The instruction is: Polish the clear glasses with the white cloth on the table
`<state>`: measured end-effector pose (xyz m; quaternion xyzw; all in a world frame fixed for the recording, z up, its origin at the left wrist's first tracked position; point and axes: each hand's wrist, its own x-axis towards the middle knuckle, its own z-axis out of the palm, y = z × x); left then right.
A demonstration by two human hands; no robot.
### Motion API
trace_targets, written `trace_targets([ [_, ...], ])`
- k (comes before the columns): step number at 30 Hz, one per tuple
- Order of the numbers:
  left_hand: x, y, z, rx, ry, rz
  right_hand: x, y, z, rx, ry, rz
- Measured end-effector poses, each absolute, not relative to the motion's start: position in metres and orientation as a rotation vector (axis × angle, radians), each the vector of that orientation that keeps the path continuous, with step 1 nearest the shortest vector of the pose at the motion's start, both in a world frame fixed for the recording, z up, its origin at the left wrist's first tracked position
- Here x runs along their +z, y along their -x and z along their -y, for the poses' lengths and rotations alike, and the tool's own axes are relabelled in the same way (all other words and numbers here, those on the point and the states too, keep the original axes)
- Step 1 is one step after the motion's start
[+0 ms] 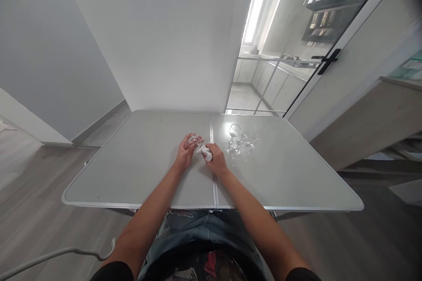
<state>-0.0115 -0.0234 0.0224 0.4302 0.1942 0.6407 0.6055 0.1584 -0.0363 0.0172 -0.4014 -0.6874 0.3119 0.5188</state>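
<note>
Over the middle of the folding table, my left hand (186, 151) is wrapped round the bowl of a clear wine glass (194, 141), tilted on its side. Close beside it, my right hand (216, 159) grips a crumpled white cloth (207, 153) at the glass's stem end. The cloth hides most of the stem and foot. Several more clear stemmed glasses (235, 131) stand in a cluster on the table, to the right of my right hand and a little farther away.
The grey-white folding table (132, 162) has a metal rim and a centre seam (215, 189). Behind it are a white wall (165, 44) and a glass door with a black handle (329, 61). A white cable (66, 251) hangs at lower left. Wooden shelving (372, 118) stands at right.
</note>
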Motion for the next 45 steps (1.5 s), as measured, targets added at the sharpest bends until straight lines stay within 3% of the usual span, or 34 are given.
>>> trace_targets([
  [2,0.022,0.014,0.023,1.489,-0.985,-0.449,0.016,-0.154,0.039,0.74,0.945,1.663],
  [7,0.022,0.015,0.025,1.454,-0.978,-0.413,0.017,-0.143,0.035,1.357,0.806,1.16],
  [10,0.022,0.016,0.025,1.424,-0.987,-0.383,0.018,-0.141,0.032,1.544,0.737,0.958],
  [13,0.022,0.017,0.025,1.44,-0.988,-0.398,0.018,-0.143,0.034,1.491,0.775,1.102],
  [19,0.023,0.019,0.025,1.501,-0.992,-0.438,0.015,-0.15,0.042,0.688,0.902,1.698],
  [21,0.023,0.019,0.026,1.481,-0.994,-0.444,0.014,-0.15,0.044,0.608,0.913,1.742],
  [23,0.024,0.02,0.026,1.457,-0.992,-0.446,0.014,-0.148,0.043,0.776,0.919,1.68],
  [27,0.022,0.022,0.026,1.413,-0.99,-0.425,0.017,-0.144,0.036,1.487,0.83,1.25],
  [29,0.022,0.021,0.026,1.412,-0.997,-0.417,0.019,-0.145,0.034,1.639,0.787,1.117],
  [36,0.024,0.019,0.024,1.475,-0.978,-0.487,0.021,-0.149,0.041,0.895,0.966,1.565],
  [42,0.023,0.021,0.026,1.425,-0.988,-0.448,0.02,-0.142,0.035,1.632,0.777,1.078],
  [45,0.023,0.018,0.024,1.438,-0.999,-0.449,0.02,-0.146,0.034,1.557,0.801,1.124],
])
